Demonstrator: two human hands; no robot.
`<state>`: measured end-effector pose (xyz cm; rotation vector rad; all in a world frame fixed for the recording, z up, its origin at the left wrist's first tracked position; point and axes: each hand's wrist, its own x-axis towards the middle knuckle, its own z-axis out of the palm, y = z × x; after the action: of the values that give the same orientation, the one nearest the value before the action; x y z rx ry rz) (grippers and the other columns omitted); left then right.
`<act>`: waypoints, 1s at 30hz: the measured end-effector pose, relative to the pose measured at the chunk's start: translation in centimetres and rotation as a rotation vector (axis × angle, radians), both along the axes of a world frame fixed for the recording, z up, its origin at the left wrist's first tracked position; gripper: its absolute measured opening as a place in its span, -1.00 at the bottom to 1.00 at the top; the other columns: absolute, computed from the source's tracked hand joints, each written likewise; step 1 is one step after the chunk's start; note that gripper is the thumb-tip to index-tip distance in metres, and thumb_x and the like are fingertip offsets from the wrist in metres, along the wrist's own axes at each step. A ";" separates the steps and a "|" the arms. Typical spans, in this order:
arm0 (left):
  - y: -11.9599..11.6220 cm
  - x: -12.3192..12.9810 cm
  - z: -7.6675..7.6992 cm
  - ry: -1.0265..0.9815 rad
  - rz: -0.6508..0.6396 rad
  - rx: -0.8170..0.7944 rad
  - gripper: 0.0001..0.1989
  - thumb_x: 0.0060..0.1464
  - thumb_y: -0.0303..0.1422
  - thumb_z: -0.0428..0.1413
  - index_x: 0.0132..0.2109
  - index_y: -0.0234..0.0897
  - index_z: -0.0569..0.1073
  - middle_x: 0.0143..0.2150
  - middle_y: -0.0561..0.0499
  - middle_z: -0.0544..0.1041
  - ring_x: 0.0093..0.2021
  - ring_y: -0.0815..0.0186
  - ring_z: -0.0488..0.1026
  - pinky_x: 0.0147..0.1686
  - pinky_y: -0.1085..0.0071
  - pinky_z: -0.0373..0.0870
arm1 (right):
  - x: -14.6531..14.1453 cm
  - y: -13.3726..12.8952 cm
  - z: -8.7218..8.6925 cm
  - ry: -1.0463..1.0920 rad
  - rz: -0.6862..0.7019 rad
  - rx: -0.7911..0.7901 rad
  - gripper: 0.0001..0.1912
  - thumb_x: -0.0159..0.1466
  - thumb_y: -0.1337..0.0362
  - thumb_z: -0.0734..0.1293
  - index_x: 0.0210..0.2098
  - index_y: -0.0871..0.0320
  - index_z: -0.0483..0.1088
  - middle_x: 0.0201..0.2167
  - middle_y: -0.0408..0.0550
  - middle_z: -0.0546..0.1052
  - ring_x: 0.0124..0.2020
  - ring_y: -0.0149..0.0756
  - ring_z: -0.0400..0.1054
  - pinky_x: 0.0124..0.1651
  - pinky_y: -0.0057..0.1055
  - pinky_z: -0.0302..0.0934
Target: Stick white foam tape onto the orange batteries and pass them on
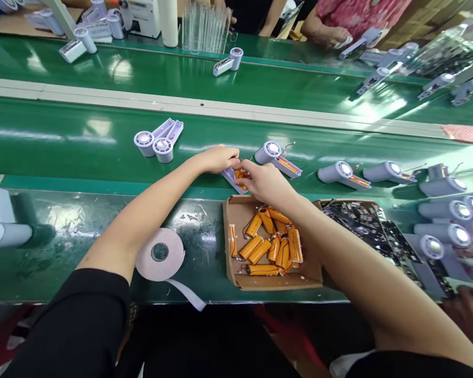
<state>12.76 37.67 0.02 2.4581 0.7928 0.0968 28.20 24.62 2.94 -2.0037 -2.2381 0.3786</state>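
My left hand [219, 158] is closed over the upper end of a lavender fan housing [230, 180] and covers most of it. Inside the open handle of that housing an orange battery [239, 173] shows. My right hand [263, 181] is at the same handle, thumb and fingertips pinched against the battery; its exact hold is partly hidden. Just below my right hand is a cardboard box [232, 210] with several wired orange batteries [275, 244]. To the right of my hands lies a lavender fan housing [274, 153] with a battery in its handle and a loose wire.
Two open fan housings [161, 140] lie left on the green belt [63, 136]. A white tape roll [161, 254] rests before me. Circuit boards [358, 231] fill a box at right, beside clustered fans [445, 210] and another person's hand [471, 310]. People work across the belt.
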 end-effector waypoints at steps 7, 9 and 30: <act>-0.6 1.1 -0.6 -0.005 0.120 0.036 -0.75 0.39 -0.27 0.00 -0.14 -0.24 0.54 -0.17 -0.10 0.62 -0.15 0.15 0.49 -0.21 0.34 0.22 | -1.0 1.6 1.0 -0.287 0.169 -0.184 -0.56 0.46 0.12 0.31 0.24 0.14 0.50 -0.04 0.21 0.67 -0.03 0.10 0.56 -0.05 -0.16 0.35; -0.9 1.3 -0.7 -0.007 0.145 0.044 -0.74 0.40 -0.26 0.00 -0.12 -0.24 0.55 -0.13 -0.12 0.63 -0.11 0.13 0.51 -0.16 0.34 0.26 | -1.1 2.1 0.8 -0.325 0.165 -0.213 -0.55 0.47 0.11 0.26 0.25 0.15 0.49 0.01 0.24 0.65 0.00 0.09 0.55 -0.02 -0.16 0.34; -22.5 -22.6 2.6 -0.057 0.362 0.125 -0.63 0.31 -0.09 0.17 0.13 -0.16 0.56 0.15 -0.09 0.62 0.20 0.02 0.48 0.21 0.05 0.47 | 2.2 3.2 0.3 -0.316 0.042 0.018 -0.64 0.41 0.25 0.33 0.13 0.13 0.61 0.07 0.16 0.67 0.07 0.05 0.55 0.05 -0.19 0.35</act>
<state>-9.86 15.12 2.61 2.3857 1.2312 0.3570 30.36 27.87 3.24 -2.1394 -2.4529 0.0457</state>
